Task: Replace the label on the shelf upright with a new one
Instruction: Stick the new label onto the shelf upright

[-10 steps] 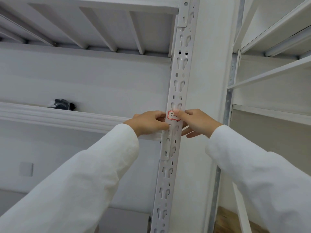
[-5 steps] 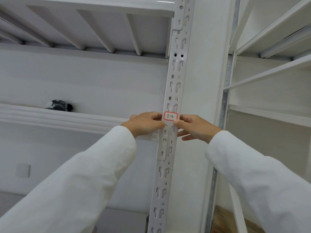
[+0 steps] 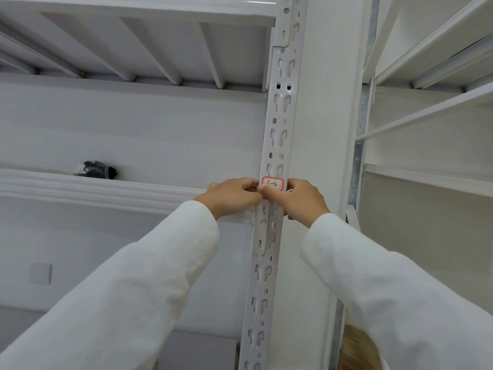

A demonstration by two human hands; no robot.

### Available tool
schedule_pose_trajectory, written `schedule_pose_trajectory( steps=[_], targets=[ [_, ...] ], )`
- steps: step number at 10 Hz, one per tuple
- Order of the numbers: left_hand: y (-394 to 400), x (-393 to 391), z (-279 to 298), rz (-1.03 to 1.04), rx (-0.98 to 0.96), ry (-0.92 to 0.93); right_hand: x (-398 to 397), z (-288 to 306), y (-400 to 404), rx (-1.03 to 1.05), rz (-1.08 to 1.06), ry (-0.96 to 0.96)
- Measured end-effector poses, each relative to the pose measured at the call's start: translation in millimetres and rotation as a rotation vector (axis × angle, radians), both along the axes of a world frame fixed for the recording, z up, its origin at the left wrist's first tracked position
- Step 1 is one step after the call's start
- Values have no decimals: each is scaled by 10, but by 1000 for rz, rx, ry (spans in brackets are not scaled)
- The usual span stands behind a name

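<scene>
Your label point(image 3: 272, 184), red-bordered w/ handwriting, sits flat on the white slotted shelf upright point(image 3: 277, 124), just above where your hands meet. Left hand point(image 3: 231, 196) and right hand point(image 3: 298, 200) both have fingers curled at its lower edge, fingertips touching; can't tell if either actually pinches it. White wall behind, ribbed shelf underside overhead, a black item point(image 3: 96, 170) on the left shelf point(image 3: 80, 186).

Red-bordered white label point(image 3: 272, 184), handwritten marks, stuck flat on white slotted shelf upright point(image 3: 277, 124), roughly mid-height.
</scene>
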State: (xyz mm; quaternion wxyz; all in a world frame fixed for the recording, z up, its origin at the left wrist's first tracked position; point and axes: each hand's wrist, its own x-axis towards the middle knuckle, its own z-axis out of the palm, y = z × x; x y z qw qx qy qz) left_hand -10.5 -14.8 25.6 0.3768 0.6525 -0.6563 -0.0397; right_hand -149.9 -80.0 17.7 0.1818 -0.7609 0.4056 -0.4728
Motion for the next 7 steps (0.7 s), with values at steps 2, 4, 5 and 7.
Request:
schedule_pose_trajectory(
  steps=[2, 4, 5, 7],
  targets=[
    [-37, 27, -13, -14, -5, 13, -140, 94, -3, 52, 183, 113],
    [-56, 27, -4, -22, -15, -10, -270, 152, -27, 217, 344, 140],
    [-36, 21, -42, -23, -36, -64, -327, 122, 53, 241, 356, 126],
    [214, 14, -294, -62, -174, -60, -602, -129, 204, 49, 156, 35]
  ],
)
